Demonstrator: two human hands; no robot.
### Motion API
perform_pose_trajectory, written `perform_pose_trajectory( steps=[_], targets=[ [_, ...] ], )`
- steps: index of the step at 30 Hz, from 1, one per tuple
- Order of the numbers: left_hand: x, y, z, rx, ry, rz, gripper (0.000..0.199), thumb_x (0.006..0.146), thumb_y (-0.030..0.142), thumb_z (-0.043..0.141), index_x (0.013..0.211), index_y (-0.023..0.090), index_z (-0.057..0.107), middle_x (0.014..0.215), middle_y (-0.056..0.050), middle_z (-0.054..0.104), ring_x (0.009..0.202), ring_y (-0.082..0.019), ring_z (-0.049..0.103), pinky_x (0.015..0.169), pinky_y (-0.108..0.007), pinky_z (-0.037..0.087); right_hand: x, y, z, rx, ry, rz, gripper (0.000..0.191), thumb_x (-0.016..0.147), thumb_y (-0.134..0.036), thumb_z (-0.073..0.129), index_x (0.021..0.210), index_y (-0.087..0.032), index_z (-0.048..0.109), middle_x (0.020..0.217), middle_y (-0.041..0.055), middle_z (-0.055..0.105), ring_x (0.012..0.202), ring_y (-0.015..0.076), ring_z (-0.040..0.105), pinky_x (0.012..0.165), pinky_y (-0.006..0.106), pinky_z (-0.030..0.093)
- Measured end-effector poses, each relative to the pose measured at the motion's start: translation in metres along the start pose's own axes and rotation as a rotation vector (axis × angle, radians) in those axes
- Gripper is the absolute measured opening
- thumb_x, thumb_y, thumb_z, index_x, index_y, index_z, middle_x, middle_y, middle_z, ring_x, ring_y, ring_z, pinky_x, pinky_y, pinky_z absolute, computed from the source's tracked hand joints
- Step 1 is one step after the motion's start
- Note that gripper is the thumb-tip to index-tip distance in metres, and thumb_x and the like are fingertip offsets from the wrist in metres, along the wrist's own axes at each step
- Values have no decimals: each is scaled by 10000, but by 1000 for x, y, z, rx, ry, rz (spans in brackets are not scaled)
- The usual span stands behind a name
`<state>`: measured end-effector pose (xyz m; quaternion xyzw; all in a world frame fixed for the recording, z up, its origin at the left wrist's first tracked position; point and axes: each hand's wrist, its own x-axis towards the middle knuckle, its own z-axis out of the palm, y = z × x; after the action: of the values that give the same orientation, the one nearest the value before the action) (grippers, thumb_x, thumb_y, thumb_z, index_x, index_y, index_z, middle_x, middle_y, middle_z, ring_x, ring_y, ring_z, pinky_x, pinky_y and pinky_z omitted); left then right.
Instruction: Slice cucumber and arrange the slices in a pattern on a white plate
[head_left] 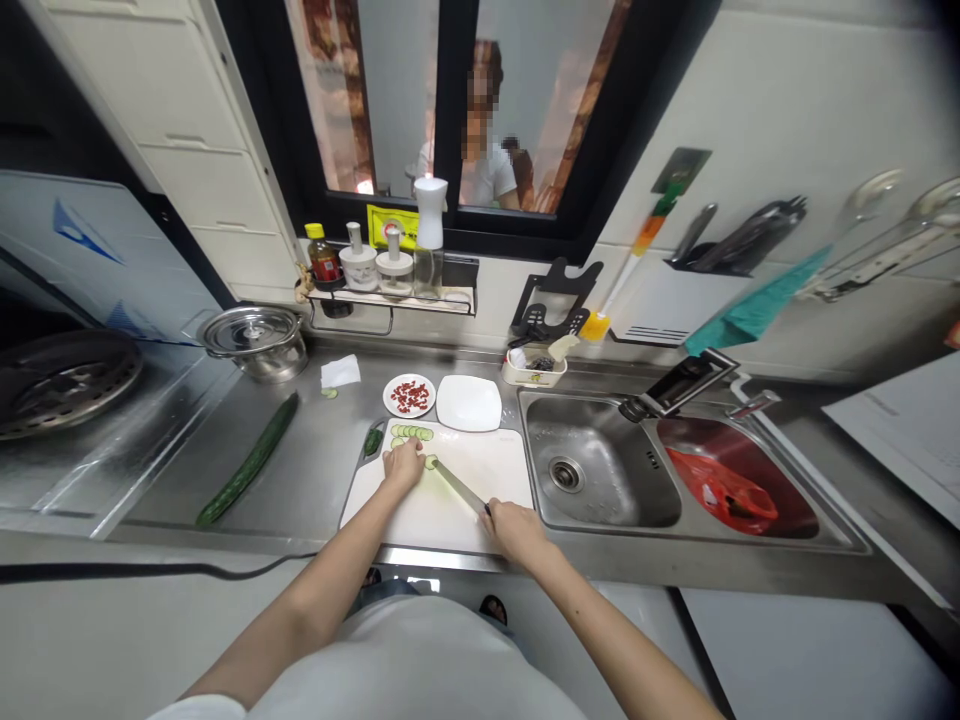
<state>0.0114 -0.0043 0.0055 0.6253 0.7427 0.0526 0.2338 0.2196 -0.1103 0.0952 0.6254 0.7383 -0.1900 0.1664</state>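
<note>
My right hand (pixel 517 530) is closed round the handle of a kitchen knife (pixel 461 487), its blade slanting up and left over the white cutting board (pixel 465 525). At the blade's tip lies a pale green piece of cucumber (pixel 430 462). My left hand (pixel 405 463) has its fingers bent down on this piece, partly hiding it. Just beyond those fingers, a row of cucumber slices (pixel 411 432) rests at the board's top left. A dark green cucumber end (pixel 373 438) sits at the board's left corner. Farther left, a whole cucumber (pixel 251 458) lies on the steel counter.
Behind the board are a plate of chopped red pieces (pixel 410 396) and a white plate (pixel 469 402). A double sink (pixel 600 470) with a red bag (pixel 731 495) is at right. A lidded pot (pixel 255 340) stands at back left, below a shelf of bottles (pixel 390 295).
</note>
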Motion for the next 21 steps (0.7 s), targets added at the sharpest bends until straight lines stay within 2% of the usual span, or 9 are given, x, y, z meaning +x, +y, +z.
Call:
perform_pose_trajectory(
  steps=[10,15,21],
  targets=[
    [-29,3,2,129,89,214,249,890,250,417,955,185,647,1022,-104,649,1017,-241,562,870,-371,331,-17,11,6,14,-35,40,356,942,-353,346,1084,-145,597,1010,170,685,970,262,646,753,330,442],
    [-31,2,4,115,93,227,253,891,231,414,975,196,650,1017,-91,641,1017,-232,561,860,-357,331,-21,11,9,76,-28,93,349,940,-384,357,1060,-170,605,1005,149,689,958,245,645,733,302,420],
    [-27,4,4,33,102,176,210,867,226,457,957,202,645,1002,-74,643,984,-211,573,839,-328,349,-18,13,19,283,15,156,374,957,-437,320,1039,-192,591,988,110,692,956,208,637,694,250,380]
  ],
)
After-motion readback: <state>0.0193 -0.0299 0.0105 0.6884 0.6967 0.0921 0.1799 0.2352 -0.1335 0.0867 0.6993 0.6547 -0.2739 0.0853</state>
